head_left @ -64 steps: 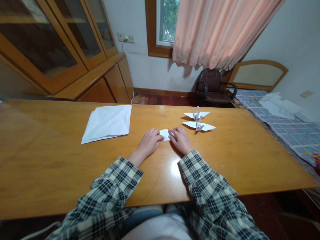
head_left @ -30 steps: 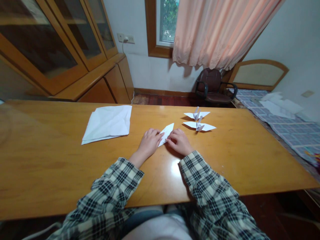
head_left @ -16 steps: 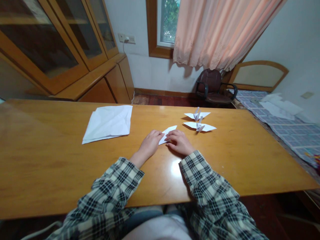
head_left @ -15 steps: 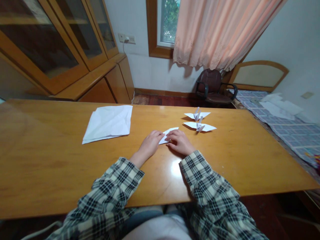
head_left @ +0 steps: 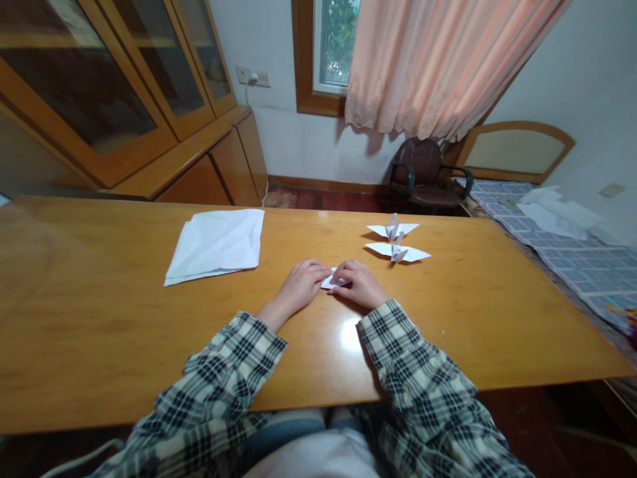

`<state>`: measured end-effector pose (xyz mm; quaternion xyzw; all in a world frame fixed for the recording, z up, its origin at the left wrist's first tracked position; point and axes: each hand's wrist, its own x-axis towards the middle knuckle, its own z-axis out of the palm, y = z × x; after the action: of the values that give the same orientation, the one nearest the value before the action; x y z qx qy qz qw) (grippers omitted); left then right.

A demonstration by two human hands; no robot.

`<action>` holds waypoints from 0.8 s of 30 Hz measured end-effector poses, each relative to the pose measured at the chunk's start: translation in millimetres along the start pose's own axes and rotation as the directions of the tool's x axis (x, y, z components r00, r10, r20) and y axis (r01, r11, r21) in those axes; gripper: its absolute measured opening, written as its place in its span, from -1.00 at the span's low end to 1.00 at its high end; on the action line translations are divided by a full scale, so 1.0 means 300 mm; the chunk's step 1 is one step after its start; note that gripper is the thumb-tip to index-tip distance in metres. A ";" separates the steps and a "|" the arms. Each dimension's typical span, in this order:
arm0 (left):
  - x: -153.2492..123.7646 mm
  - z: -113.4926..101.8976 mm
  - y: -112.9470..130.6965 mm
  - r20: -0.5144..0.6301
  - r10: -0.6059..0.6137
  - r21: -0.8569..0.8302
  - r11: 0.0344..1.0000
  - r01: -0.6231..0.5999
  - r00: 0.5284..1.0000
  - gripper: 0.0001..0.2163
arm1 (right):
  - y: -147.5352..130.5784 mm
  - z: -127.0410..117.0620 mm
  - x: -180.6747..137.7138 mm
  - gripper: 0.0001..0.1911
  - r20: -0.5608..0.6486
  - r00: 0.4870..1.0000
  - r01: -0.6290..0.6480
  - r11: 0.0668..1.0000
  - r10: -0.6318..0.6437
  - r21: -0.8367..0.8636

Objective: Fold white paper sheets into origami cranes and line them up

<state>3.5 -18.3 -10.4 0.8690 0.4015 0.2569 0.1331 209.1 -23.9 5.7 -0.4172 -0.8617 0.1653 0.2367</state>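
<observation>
A small folded piece of white paper (head_left: 332,281) lies on the wooden table (head_left: 99,318) between my hands, mostly hidden by my fingers. My left hand (head_left: 300,285) has its fingers curled down on the paper's left side. The fingers of my right hand (head_left: 359,282) pinch and press its right side. Both hands rest low on the tabletop, fingertips nearly touching each other. Both arms wear plaid sleeves.
Two finished white paper cranes (head_left: 397,251) (head_left: 392,229) sit just beyond my right hand. A stack of white sheets (head_left: 215,244) lies to the far left. Past the table stand a brown chair (head_left: 423,174), wooden cabinets (head_left: 124,99) and a bed (head_left: 572,245) at right.
The paper's long pointed flap, which stuck up and out toward the cranes, has been folded down. Now only a small patch shows between my fingers. My hands have closed in together.
</observation>
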 end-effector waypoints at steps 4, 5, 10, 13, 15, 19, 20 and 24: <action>0.005 0.001 -0.009 0.007 0.007 -0.090 0.996 -0.006 1.000 -0.75 | 0.001 0.004 0.003 -0.79 -0.024 1.000 -0.010 1.000 0.011 0.019; 0.005 0.001 -0.012 0.009 0.003 -0.101 0.995 -0.002 1.000 -0.75 | 0.003 0.004 0.003 -0.81 -0.032 0.999 -0.009 1.000 0.010 0.024; 0.006 0.005 -0.021 0.013 -0.037 -0.162 0.986 0.039 0.999 -0.73 | 0.018 -0.001 -0.001 -0.90 -0.011 1.000 0.018 0.998 -0.017 0.062; 0.006 0.008 -0.025 0.011 -0.069 -0.209 0.975 0.069 0.998 -0.72 | 0.025 -0.001 -0.003 -0.92 -0.003 1.000 0.012 0.996 -0.012 0.090; 0.006 0.007 -0.024 0.007 -0.085 -0.232 0.969 0.084 0.996 -0.75 | 0.028 0.005 -0.001 -0.92 -0.018 1.000 -0.018 0.994 0.020 0.108; 0.008 -0.001 -0.015 -0.013 -0.086 -0.254 0.964 0.080 0.996 -0.79 | 0.031 0.023 0.006 -0.88 -0.073 0.992 -0.094 0.990 0.102 0.103; 0.008 -0.003 -0.012 -0.017 -0.085 -0.255 0.964 0.078 0.996 -0.79 | 0.031 0.027 0.008 -0.87 -0.085 0.989 -0.109 0.990 0.117 0.092; 0.010 0.000 -0.008 -0.031 -0.098 -0.253 0.964 0.087 0.995 -0.81 | 0.023 0.029 0.011 -0.88 -0.113 0.978 -0.167 0.984 0.172 0.055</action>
<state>3.6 -14.3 -10.4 0.8197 0.4086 0.3178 0.2453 207.0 -18.0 -4.0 -0.4928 -0.8036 0.1793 0.2815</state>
